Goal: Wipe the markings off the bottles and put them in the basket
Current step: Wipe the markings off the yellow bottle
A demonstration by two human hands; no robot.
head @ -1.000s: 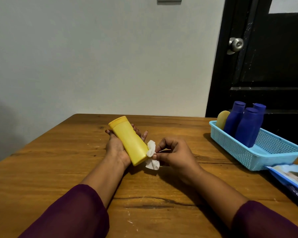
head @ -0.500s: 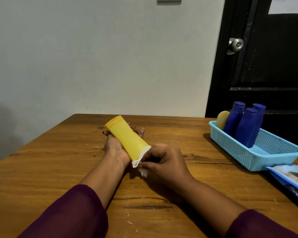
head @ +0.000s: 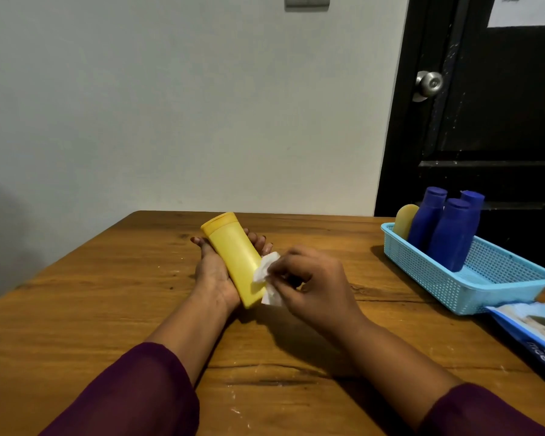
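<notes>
The yellow bottle (head: 233, 261) lies tilted in the left hand (head: 216, 272), above the middle of the table (head: 76, 309); its cap points away toward the far edge and slightly left, its base toward the person, so its long axis runs nearly front to back; the left hand's fingers (head: 255, 239) curl up around the far side of the body, clamped on it from below. The right hand (head: 309, 283) is closed on a crumpled white wipe (head: 266, 276), pinched at the fingertips and pressed against the bottle's lower right flank near the base; no marking shows on the yellow face turned to the camera, so whatever is being rubbed is under the wipe or hidden from view.

Wiping looks to be the step in hand, with basketing yet to come; the basket (head: 453, 278), pale blue and slotted, sits toward the right edge of the table, well apart from the bottle, and already holds three blue bottles (head: 447, 237) standing upright and a second yellow bottle (head: 405, 220) at its far end; its near end looks bare. The right hand is the nearer to it, yet the left one has the bottle; a handover or a cross-body reach would be needed. A packet of wipes (head: 535, 328) lies just beside the basket's near corner.
</notes>
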